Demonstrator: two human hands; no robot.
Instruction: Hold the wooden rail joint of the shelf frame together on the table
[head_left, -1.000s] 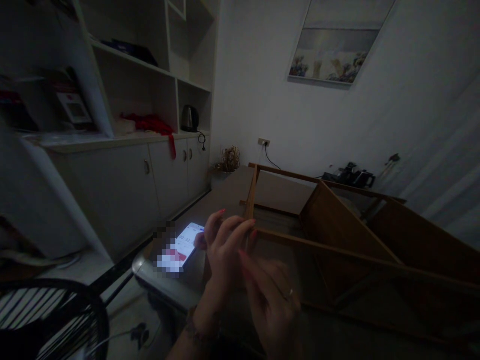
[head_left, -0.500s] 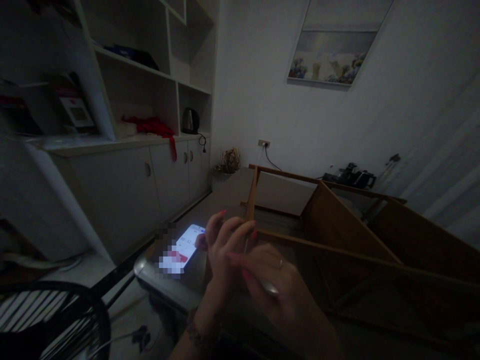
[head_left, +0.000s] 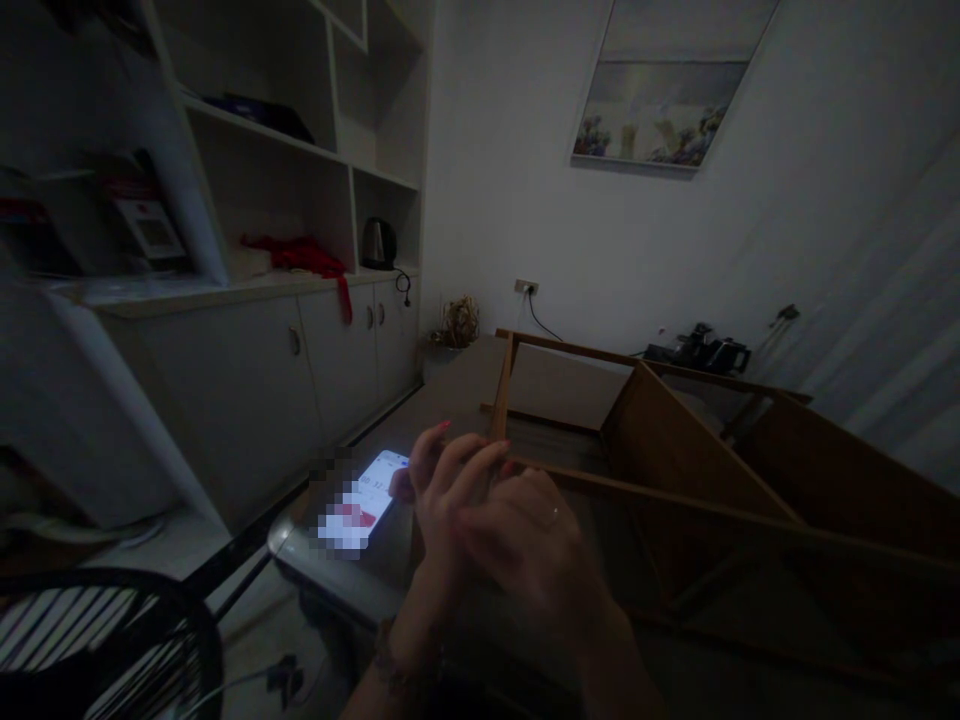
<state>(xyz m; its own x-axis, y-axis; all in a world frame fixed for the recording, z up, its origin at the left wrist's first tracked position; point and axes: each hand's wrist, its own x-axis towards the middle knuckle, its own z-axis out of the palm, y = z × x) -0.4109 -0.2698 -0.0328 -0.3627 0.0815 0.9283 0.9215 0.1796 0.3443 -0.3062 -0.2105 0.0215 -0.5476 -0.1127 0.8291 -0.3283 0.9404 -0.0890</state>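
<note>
My left hand is raised over the near edge of the table, fingers bent and the tips pointing up and right. Whatever lies between its fingers is hidden. Against it, my right hand is closed and a little smeared by motion. A thin metal tool with a shiny rounded end showed in it earlier; now the fingers cover it. Behind both hands a brown wooden shelf frame lies on its side across the table. Its near left end is partly covered by my hands. A lit phone lies just left of my left hand.
A black fan stands at lower left, with a cable plug near it. White cabinets line the left wall, with a kettle and red cloth on top. Dark appliances sit behind the frame.
My right hand has turned and its fingers have lifted slightly, so the metal tool no longer shows. The left hand stays almost in place. The wooden frame has not visibly moved.
</note>
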